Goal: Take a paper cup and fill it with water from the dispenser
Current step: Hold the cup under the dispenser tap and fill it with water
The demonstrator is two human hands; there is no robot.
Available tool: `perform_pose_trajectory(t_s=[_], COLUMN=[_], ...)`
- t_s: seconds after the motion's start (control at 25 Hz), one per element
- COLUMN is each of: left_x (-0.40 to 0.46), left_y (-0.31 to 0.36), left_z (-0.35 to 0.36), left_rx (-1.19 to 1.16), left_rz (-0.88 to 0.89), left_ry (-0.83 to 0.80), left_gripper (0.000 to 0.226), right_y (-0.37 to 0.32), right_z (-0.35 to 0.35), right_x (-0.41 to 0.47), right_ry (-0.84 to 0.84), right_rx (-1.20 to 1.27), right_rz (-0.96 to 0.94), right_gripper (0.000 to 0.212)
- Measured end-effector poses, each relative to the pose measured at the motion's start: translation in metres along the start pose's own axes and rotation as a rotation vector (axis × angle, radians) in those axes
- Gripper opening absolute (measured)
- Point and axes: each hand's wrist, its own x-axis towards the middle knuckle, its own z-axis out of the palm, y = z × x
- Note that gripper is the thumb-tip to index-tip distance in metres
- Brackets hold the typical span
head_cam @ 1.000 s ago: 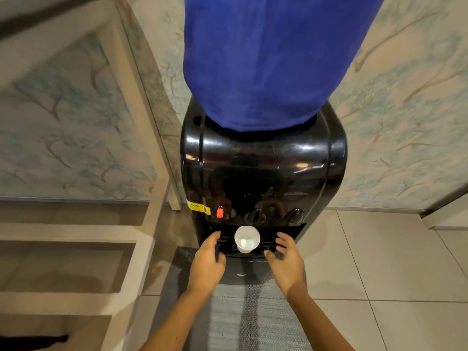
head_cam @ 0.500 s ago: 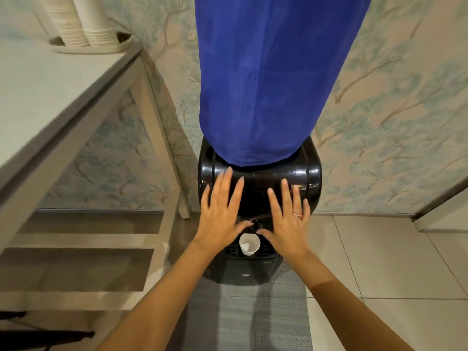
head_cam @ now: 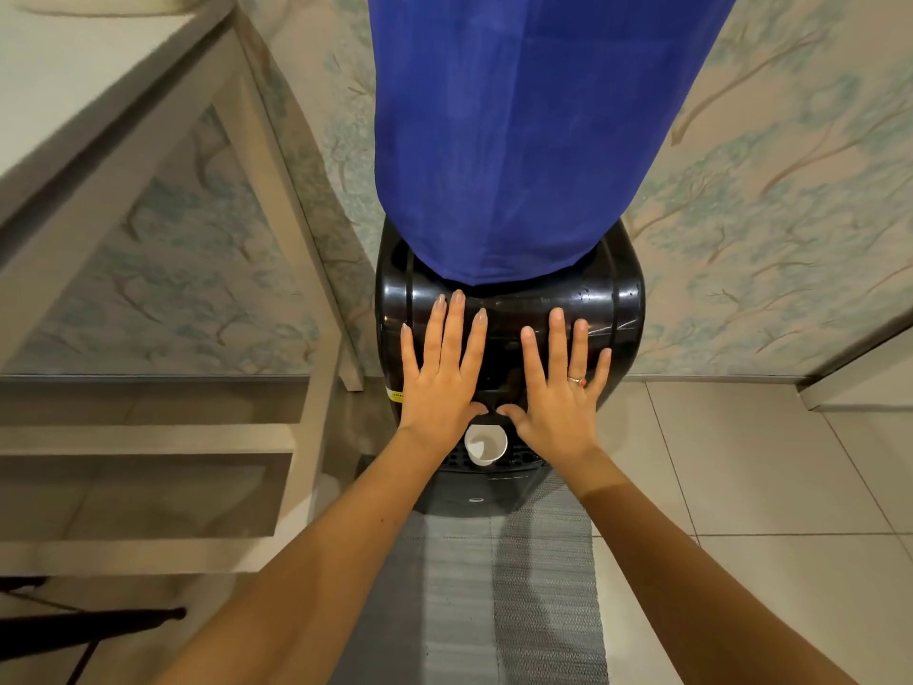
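Observation:
A white paper cup (head_cam: 485, 445) stands upright on the drip tray of the black water dispenser (head_cam: 622, 299), below the taps. A blue cloth cover (head_cam: 533, 131) hides the bottle on top. My left hand (head_cam: 441, 378) and my right hand (head_cam: 560, 390) are spread flat, palms down, in front of the dispenser above the cup. Both hold nothing. A ring sits on my right hand. The taps are hidden behind my hands. I cannot tell how much water is in the cup.
A beige table (head_cam: 148, 155) with low shelves stands to the left, close to the dispenser. A grey mat (head_cam: 494, 600) lies on the tiled floor in front. Patterned wallpaper covers the wall behind. A dark object (head_cam: 89, 620) lies at the lower left.
My hands rose from beside the cup at the tray to spread flat in front of the dispenser's upper body. The view pulled back and up. The cup stayed on the tray.

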Motion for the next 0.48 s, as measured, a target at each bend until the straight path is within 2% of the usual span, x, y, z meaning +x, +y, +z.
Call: perform_pose_trajectory(t_s=[0.48], left_x=[-0.0003], left_y=[-0.0005], left_z=[-0.0011], left_rx=[-0.012], left_rz=[0.003], left_ry=[0.026], left_gripper=[0.146], right_y=[0.0008], right_z=[0.0062], right_x=[0.0007], right_ry=[0.061], right_rx=[0.010], right_rz=[-0.025], right_gripper=[0.125])
